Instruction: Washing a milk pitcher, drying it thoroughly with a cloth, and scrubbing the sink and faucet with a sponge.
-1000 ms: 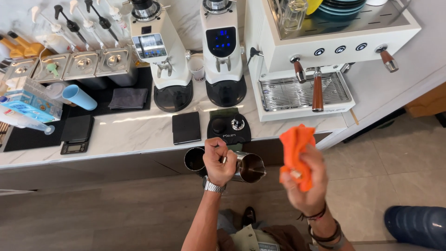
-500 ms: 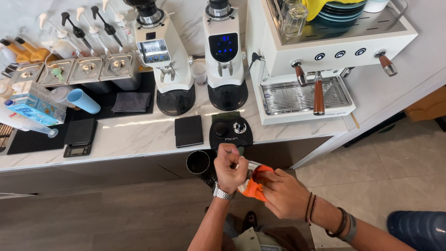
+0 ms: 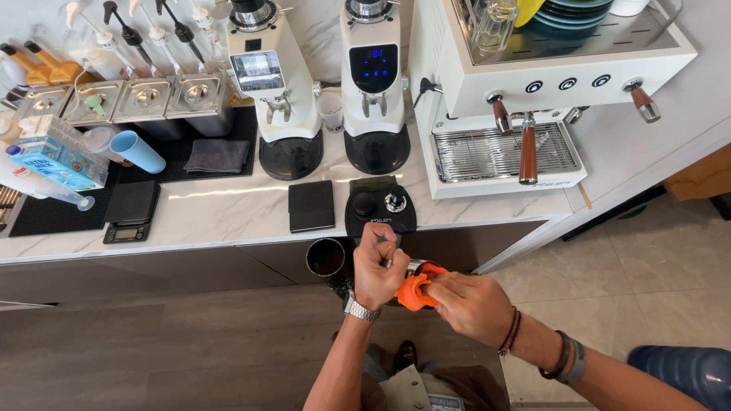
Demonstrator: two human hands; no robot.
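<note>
head view: your left hand (image 3: 378, 266) is fisted around the portafilter (image 3: 411, 266) handle, held just off the counter (image 3: 228, 217) edge below the tamping station (image 3: 380, 209). your right hand (image 3: 472, 304) presses the orange cloth (image 3: 416, 288) into its basket, fingers closed on the cloth.

Head view, looking down. The left hand (image 3: 378, 266) grips a metal portafilter (image 3: 411, 266); the right hand (image 3: 472, 304) presses an orange cloth (image 3: 415, 289) against it. A dark cup (image 3: 326, 257) sits just left of the hands. On the counter (image 3: 221, 213): two white grinders (image 3: 278, 84), an espresso machine (image 3: 533, 91), a black tamping station (image 3: 381, 209).
</note>
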